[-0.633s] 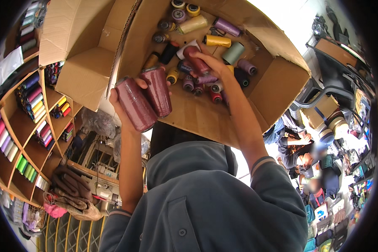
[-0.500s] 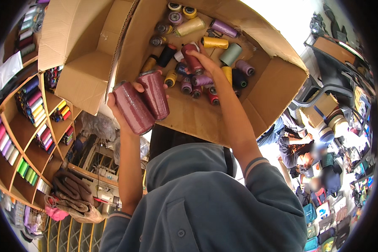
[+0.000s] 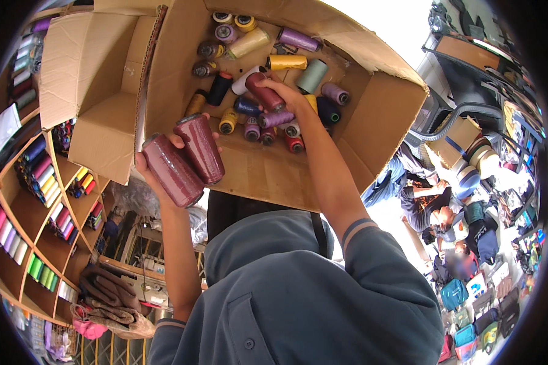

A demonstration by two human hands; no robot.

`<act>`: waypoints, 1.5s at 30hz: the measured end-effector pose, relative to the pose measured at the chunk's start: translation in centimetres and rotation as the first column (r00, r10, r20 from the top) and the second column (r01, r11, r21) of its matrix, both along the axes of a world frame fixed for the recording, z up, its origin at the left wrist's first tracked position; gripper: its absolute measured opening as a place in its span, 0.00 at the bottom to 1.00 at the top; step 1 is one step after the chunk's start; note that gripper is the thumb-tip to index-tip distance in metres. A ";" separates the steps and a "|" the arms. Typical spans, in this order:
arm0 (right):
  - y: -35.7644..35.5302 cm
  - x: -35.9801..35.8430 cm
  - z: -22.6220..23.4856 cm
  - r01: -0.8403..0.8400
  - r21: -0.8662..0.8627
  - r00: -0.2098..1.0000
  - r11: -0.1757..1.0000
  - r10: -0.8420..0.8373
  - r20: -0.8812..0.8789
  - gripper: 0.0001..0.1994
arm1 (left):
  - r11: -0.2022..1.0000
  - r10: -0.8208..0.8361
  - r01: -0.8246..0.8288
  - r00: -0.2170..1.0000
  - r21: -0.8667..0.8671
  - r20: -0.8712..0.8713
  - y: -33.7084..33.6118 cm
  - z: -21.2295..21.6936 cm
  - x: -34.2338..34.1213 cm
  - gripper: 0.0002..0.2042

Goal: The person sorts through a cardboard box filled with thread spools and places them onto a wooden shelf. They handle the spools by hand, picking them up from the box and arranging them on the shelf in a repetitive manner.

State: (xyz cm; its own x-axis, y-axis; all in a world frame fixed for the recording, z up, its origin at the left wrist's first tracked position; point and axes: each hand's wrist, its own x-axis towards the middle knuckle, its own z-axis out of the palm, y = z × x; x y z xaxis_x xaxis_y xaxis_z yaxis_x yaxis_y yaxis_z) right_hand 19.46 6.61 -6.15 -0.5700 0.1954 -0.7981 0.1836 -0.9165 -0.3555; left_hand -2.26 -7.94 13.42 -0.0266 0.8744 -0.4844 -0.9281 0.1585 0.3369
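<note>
My left hand (image 3: 175, 143) is closed around two maroon thread spools, a larger one (image 3: 173, 170) on the outside and a second one (image 3: 200, 149) beside it. Both are held tilted over the near left edge of a cardboard box (image 3: 243, 167). Inside that box, my right hand (image 3: 291, 100) grips another maroon thread spool (image 3: 265, 92). Around it lie loose spools: a purple one (image 3: 276, 119) just below, a white one (image 3: 248, 80), a black one (image 3: 220, 89), a yellow one (image 3: 287, 62) and a grey-green one (image 3: 312, 76).
A second cardboard box (image 3: 106, 125) adjoins on the left. Wooden shelves (image 3: 39, 225) with thread spools in many colours stand beyond it. Brown cloth (image 3: 112, 298) is piled at lower left. At right are a black chair (image 3: 469, 109), a person (image 3: 429, 201) and several bags (image 3: 453, 293).
The boxes and both hands have shifted left in the picture. My right hand still holds its maroon spool, now tilted more sideways among the others. The left hand keeps its two spools.
</note>
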 end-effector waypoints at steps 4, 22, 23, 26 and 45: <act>-0.9 1.4 0.5 0.112 -0.027 0.985 0.993 -0.115 -0.131 0.31 | 1.000 -0.011 0.010 1.000 -0.023 -0.023 -0.2 0.4 0.1 0.31; -2.5 2.5 -0.5 0.295 -0.225 0.939 0.929 -0.325 -0.109 0.27 | 0.997 0.066 -0.065 0.998 0.043 -0.013 -2.7 3.7 0.4 0.33; -2.5 2.2 -1.3 0.284 -0.179 0.946 0.942 -0.305 -0.106 0.28 | 0.996 0.076 -0.075 0.997 0.044 -0.016 -3.0 4.0 0.4 0.33; -2.1 1.9 -1.7 0.198 -0.125 0.979 0.972 -0.201 -0.017 0.29 | 0.991 0.119 -0.118 0.993 0.067 -0.006 -4.0 4.6 0.1 0.33; -7.9 -8.9 17.5 0.338 0.028 0.777 0.941 -0.262 -0.572 0.33 | 0.849 0.454 -0.456 0.888 0.267 0.073 -21.3 6.9 -5.2 0.33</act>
